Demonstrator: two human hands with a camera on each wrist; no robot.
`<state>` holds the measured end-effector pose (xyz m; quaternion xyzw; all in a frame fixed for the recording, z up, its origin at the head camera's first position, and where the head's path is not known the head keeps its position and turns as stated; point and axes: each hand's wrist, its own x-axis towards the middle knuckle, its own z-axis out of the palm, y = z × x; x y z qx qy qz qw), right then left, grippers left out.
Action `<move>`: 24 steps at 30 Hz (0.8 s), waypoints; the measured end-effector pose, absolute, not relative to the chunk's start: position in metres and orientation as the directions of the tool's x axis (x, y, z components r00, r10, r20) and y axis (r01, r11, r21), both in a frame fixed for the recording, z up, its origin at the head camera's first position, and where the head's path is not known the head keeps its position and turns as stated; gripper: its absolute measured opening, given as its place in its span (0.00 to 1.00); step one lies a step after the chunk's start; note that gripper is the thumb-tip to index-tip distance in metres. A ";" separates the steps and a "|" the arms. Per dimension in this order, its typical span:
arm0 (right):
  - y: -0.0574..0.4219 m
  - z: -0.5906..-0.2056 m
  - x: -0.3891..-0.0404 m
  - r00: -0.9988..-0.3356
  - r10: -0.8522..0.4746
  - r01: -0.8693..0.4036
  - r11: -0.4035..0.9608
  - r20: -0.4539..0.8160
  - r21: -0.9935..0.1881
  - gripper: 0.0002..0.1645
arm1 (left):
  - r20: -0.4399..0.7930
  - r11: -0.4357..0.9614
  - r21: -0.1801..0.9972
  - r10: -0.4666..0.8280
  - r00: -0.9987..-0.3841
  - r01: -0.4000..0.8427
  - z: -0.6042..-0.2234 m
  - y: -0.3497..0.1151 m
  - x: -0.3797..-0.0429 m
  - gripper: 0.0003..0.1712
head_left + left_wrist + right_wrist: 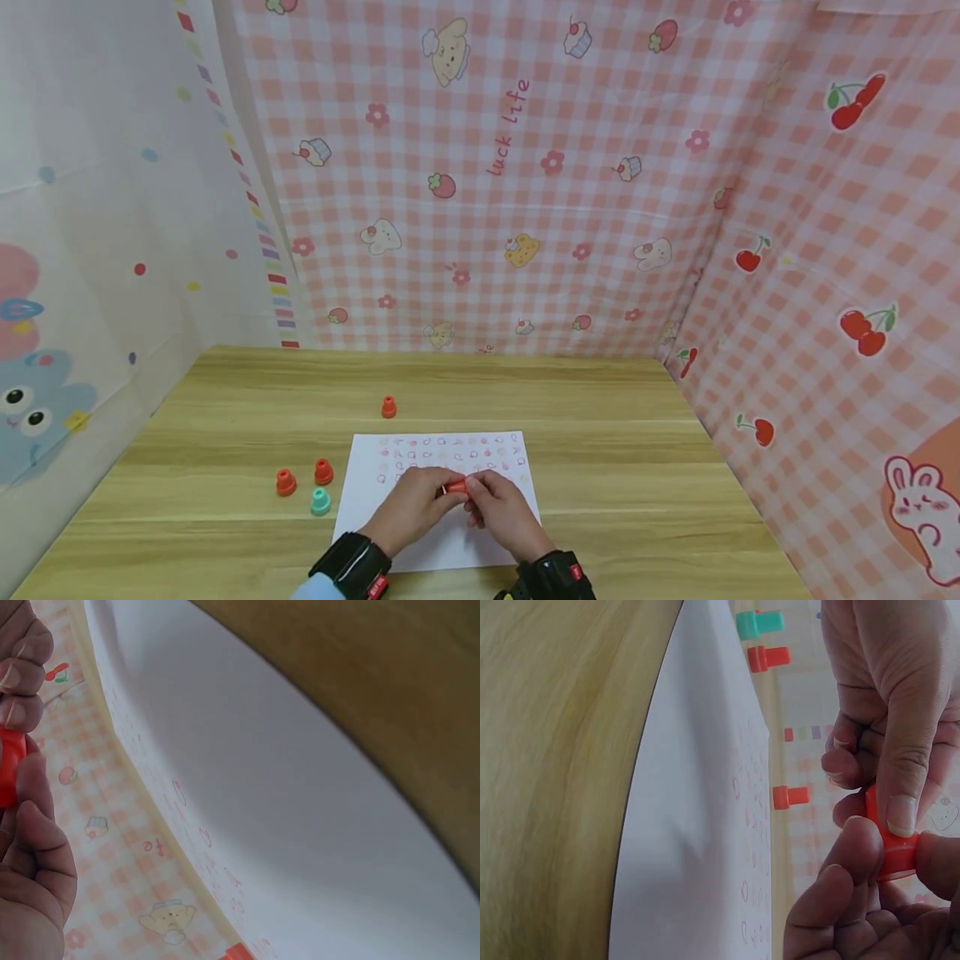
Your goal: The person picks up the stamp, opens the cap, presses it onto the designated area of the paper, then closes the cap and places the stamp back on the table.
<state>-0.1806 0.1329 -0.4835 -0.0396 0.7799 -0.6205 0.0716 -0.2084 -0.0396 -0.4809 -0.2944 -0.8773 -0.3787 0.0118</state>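
Both hands meet over the lower middle of a white sheet of paper [446, 546], holding one small red stamp [456, 487] between them. My left hand [411, 507] pinches it, and in the right wrist view the left thumb lies along the side of the red stamp [895, 851]. With fingertips and thumb at its wider end, my right hand [508, 515] grips the same stamp. Rows of small reddish printed marks [442, 454] cover the upper part of the sheet. In the left wrist view, fingers hide much of the red stamp [10, 769].
Left of the paper stand two red stamps [286, 482] [323, 472] and a teal stamp [320, 501]. Another red stamp [388, 407] is beyond the paper's far edge. The wooden table [615, 467] meets patterned cloth walls [487, 275] at the back and sides.
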 end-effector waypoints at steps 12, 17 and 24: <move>0.130 -0.483 -0.182 -0.988 -0.112 0.085 0.202 -0.109 -0.976 0.16 | 0.228 0.549 0.659 0.505 -0.833 0.513 -0.477 -0.040 -0.209 0.07; 0.132 -0.479 -0.181 -0.981 -0.147 0.105 0.129 -0.123 -0.986 0.18 | 0.266 0.502 0.679 0.512 -0.817 0.536 -0.477 -0.040 -0.210 0.07; 0.136 -0.479 -0.182 -0.964 -0.222 0.146 0.018 -0.146 -0.989 0.19 | 0.304 0.430 0.711 0.525 -0.795 0.557 -0.476 -0.044 -0.210 0.09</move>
